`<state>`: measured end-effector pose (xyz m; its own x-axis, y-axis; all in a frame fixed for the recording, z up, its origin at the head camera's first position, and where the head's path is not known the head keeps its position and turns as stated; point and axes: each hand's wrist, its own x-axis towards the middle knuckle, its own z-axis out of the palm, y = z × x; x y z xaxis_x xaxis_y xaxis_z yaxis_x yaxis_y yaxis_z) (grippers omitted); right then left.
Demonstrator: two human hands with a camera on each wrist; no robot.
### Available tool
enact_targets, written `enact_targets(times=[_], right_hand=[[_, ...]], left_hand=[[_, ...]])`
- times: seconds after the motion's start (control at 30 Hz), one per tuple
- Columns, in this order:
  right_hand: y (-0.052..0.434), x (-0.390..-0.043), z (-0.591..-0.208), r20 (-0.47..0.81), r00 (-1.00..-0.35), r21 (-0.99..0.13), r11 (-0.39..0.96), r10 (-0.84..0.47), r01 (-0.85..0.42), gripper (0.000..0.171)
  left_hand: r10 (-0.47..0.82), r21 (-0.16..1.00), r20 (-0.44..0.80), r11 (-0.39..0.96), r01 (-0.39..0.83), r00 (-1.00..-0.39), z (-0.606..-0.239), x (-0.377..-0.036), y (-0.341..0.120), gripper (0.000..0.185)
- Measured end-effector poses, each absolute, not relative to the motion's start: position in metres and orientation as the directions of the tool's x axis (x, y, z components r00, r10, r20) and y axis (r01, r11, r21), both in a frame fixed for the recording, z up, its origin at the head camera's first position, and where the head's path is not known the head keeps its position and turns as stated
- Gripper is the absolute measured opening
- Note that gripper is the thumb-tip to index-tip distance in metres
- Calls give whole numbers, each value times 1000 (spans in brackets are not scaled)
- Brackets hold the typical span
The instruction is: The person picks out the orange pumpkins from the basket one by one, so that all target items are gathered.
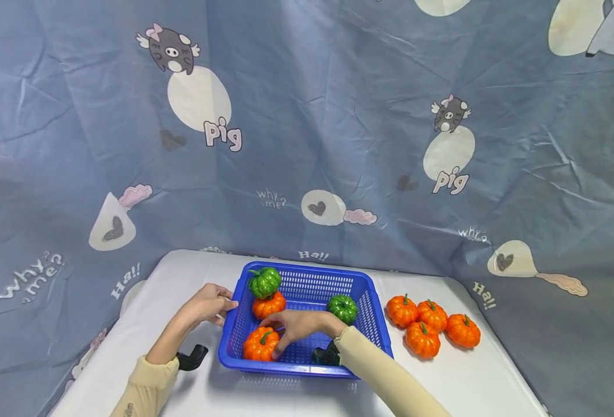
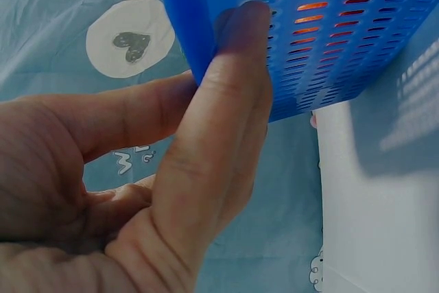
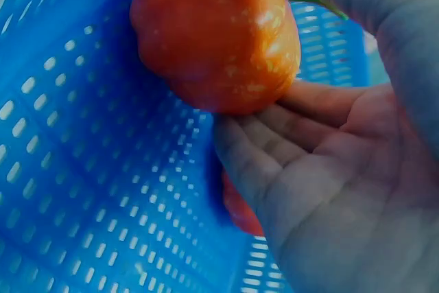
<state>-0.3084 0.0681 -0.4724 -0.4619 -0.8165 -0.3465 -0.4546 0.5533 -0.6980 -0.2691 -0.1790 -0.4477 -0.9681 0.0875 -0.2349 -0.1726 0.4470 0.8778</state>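
A blue plastic basket (image 1: 307,368) with slotted walls stands on the white table. At its left rim is my left hand (image 1: 209,304); the left wrist view shows the thumb and fingers (image 2: 236,66) pinching the rim. My right hand (image 1: 298,327) reaches inside and grips an orange pumpkin (image 1: 258,346) with a green stem, thumb on one side and fingers on the other, near the front left corner. Behind it sit another orange pumpkin (image 1: 269,307) and, against the back left corner, a green pumpkin (image 1: 265,282). A second green pumpkin (image 1: 342,309) lies toward the basket's right side.
Several orange pumpkins (image 1: 423,340) are grouped on the white table (image 1: 405,388) to the right of the basket. A blue cloth (image 1: 296,145) printed with pigs hangs behind and beside the table. Black wrist camera mounts (image 1: 192,358) are strapped on both wrists.
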Motion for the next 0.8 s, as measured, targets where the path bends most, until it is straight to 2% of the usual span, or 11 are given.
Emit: enact_targets(times=[0.37,0.7,0.8], right_hand=[[101,-298,-451,-209,-711,-737,586,-672,-337,72],[151,-282,-430,-45,-827,-761,555,-561,-335,67],[173,-278,-424,-16,-869,-788,541,-494,-293,68]], left_hand=[[94,881,-238,439,-175,-967,-448,-268,-178,37],[80,868,-249,461,-185,-965,-448,-269,-178,40],[83,868,-246,463,-181,-966,-448,-269,-178,40]])
